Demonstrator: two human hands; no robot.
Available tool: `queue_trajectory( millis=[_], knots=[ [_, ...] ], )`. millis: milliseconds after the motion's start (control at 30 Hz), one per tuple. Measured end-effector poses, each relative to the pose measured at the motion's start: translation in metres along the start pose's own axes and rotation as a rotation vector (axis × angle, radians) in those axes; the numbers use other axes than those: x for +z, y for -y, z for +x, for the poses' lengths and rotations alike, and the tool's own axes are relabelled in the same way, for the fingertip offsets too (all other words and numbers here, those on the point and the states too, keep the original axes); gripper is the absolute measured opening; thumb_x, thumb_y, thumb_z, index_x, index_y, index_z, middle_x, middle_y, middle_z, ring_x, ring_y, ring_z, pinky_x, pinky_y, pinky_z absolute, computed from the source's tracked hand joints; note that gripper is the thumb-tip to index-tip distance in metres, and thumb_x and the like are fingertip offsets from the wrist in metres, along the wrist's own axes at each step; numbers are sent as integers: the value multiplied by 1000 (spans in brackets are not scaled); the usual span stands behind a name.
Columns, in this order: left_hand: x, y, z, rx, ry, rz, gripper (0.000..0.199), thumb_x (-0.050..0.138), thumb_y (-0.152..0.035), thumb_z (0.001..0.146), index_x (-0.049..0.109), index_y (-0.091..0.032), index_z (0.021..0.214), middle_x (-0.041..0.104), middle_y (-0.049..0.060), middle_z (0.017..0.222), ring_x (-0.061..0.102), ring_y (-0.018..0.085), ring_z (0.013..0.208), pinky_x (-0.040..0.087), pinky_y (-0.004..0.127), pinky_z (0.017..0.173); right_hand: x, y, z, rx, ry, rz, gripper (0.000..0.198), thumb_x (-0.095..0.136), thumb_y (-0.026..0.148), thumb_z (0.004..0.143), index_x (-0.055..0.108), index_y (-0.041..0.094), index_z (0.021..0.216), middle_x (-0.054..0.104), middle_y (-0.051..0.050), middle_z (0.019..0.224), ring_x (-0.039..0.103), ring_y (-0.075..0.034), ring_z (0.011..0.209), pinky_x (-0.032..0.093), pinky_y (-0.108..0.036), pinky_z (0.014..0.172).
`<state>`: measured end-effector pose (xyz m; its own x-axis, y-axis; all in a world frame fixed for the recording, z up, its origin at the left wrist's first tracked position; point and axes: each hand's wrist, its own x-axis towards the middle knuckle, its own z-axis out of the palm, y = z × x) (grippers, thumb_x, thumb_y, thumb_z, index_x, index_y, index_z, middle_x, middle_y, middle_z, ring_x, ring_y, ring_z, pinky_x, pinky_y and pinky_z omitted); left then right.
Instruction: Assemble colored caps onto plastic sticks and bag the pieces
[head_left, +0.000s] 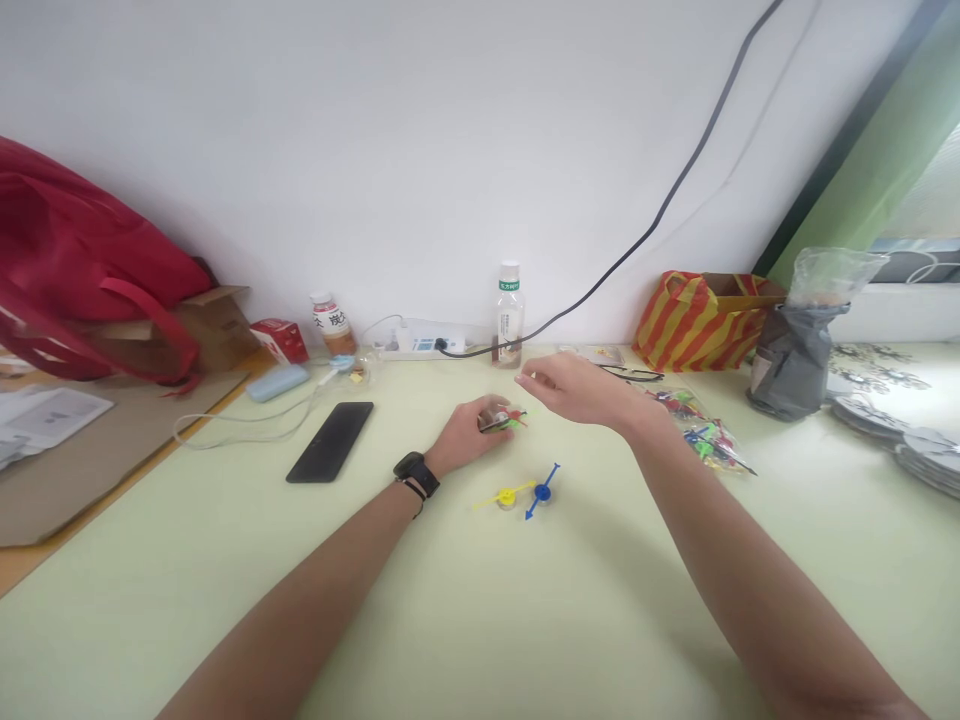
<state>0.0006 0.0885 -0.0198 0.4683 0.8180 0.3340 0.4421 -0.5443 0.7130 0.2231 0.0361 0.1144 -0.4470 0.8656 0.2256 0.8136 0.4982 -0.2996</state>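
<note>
My left hand, with a black watch on its wrist, rests low over the table. Its fingers curl around a small bunch of red and green plastic pieces, partly hidden by the hand. My right hand is raised a little to the right, wrist bent and fingers drawn together. Whatever its fingertips may pinch is too small to make out. Closer to me lie two arrow spinners on round bases, a yellow spinner and a blue spinner, side by side and apart from both hands.
Bags of coloured parts lie beyond my right forearm. A bottle and a power strip stand by the wall, with a black cable hanging down. At left are a phone, a light-blue case and a red bag.
</note>
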Motion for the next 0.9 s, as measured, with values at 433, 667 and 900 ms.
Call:
queue_trajectory(
  millis=[433,667,900],
  knots=[
    [-2,-10,-1,-26,34,-135,63,84,-51,75,65,-23,127,74,8,113,64,21,96,49,31,79,-1,0,1,-17,-84,57,45,43,41,102,38,21,62,40,3,58,31,-13,55,23,-30,55],
    [-1,-5,2,-8,60,-131,44,80,-48,80,72,-19,111,71,4,92,59,15,76,44,28,66,-1,-7,0,-7,-17,59,31,60,47,95,65,20,79,68,-3,82,58,-16,71,37,-27,61],
    [-1,-6,1,-3,35,-122,39,80,-48,78,70,-17,101,69,3,87,56,15,74,45,28,67,4,-8,1,30,113,192,27,70,47,89,73,21,96,76,-5,93,71,-18,73,49,-28,65]
  ],
)
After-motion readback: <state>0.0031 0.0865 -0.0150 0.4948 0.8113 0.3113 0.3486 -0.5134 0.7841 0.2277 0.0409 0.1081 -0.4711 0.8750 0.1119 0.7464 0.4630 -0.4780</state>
